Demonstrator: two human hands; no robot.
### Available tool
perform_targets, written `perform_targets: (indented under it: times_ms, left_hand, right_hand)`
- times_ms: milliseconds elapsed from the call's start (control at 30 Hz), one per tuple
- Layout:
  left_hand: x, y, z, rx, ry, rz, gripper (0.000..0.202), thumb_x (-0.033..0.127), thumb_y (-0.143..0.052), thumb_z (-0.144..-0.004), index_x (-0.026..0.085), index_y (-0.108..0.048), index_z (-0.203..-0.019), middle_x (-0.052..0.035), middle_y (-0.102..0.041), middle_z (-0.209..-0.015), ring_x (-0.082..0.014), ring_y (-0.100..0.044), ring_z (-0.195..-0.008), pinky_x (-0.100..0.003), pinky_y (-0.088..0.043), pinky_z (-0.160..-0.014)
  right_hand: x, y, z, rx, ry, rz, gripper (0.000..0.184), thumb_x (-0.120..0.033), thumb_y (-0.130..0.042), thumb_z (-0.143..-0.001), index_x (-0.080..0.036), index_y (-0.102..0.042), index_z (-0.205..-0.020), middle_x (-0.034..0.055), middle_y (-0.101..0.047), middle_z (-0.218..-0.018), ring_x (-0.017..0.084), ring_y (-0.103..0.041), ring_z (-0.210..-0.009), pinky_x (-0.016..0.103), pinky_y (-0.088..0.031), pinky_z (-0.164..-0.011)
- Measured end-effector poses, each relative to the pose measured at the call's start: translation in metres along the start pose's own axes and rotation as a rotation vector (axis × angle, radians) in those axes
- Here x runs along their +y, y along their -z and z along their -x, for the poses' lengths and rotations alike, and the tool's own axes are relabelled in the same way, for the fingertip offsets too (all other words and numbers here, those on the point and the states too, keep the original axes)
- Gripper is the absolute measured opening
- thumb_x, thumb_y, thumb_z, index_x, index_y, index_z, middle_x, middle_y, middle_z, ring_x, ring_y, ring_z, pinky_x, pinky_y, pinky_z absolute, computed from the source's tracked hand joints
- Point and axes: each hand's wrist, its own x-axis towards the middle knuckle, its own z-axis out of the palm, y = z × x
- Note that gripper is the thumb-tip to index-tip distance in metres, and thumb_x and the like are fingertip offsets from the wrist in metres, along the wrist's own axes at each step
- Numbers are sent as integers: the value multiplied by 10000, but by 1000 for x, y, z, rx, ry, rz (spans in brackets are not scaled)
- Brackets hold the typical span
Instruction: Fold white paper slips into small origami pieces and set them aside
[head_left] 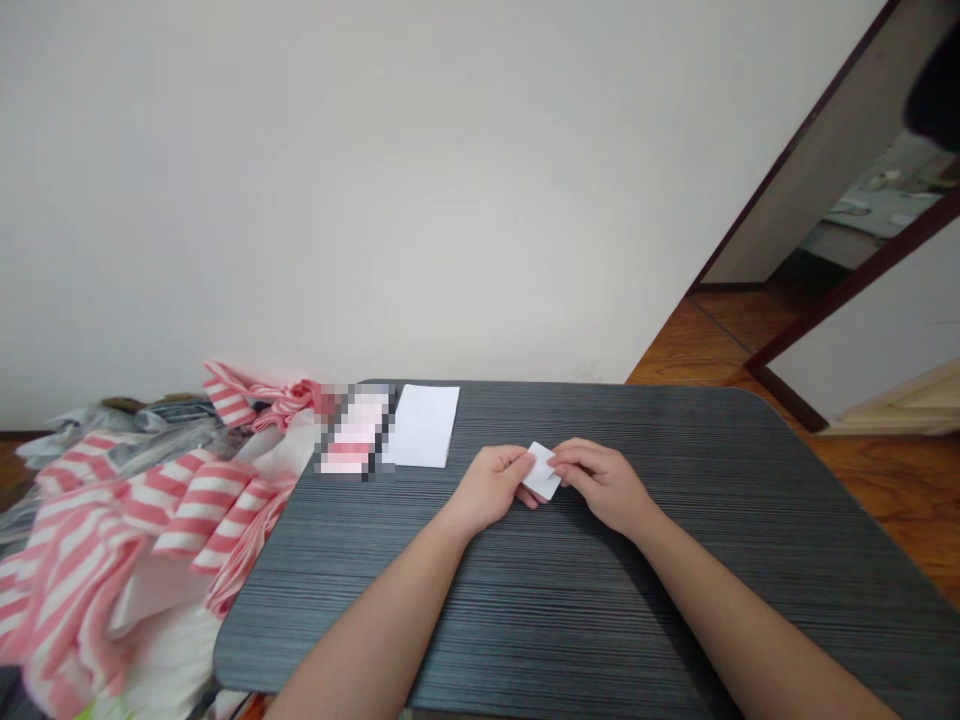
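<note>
A small white square of folded paper (541,474) is between my two hands, just above the dark table (697,460). My left hand (493,488) grips its left side, thumb on top and fingers underneath. At its right edge, my right hand (602,482) pinches the paper between thumb and fingertips. Parts of the fingers below the paper are hidden. Up and to the left of my hands lies a stack of white paper sheets (425,427).
Left of the sheets is a blurred-out pink and white object (358,430) with a dark edge. Red-and-white striped cloths (187,500) are heaped beside the table's left edge. A pale wall (420,200) rises behind, and a doorway stands at the right over a wooden floor (697,340).
</note>
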Motion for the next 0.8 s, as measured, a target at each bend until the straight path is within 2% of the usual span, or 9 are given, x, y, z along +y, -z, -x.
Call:
perform_targets:
  times_ms: [200,433,633,800]
  left_hand:
    - [-2,0,-1,2,-6,-4,410,450,-470,-828,86,-642,-910,-96,-651,-735,-142,-608,-606,-245,-498,-548]
    - [1,-2,1,-69,-23,-8,432,456,-424,-853,81,-608,-965,-113,-653,-761,-157,-625,-656,-261,-503,-578]
    - [1,-5,3,-62,-61,-90,336,349,-631,-736,100,-585,-956,-80,-639,-785,-140,-608,-676,-228,-486,-571]
    - [1,-4,1,-69,-29,-120,326,402,-504,-821,100,-578,-921,-62,-628,-700,-126,-598,-603,-237,-487,-551]
  right_hand:
    - [-4,-1,-1,13,-6,16,163,-256,-512,-852,-214,-655,-785,52,-632,-832,182,-583,-759,312,-456,-713]
    - [-2,-4,1,95,-128,69,153,-279,-482,-866,-210,-600,-797,23,-597,-725,167,-551,-668,291,-431,-638]
    - [-1,-5,0,122,-126,80,158,-278,-486,-860,-197,-582,-763,34,-604,-743,171,-553,-694,290,-430,-657]
    - [0,-5,0,107,-88,78,161,-256,-483,-860,-186,-565,-741,29,-585,-735,161,-543,-693,282,-425,-654]
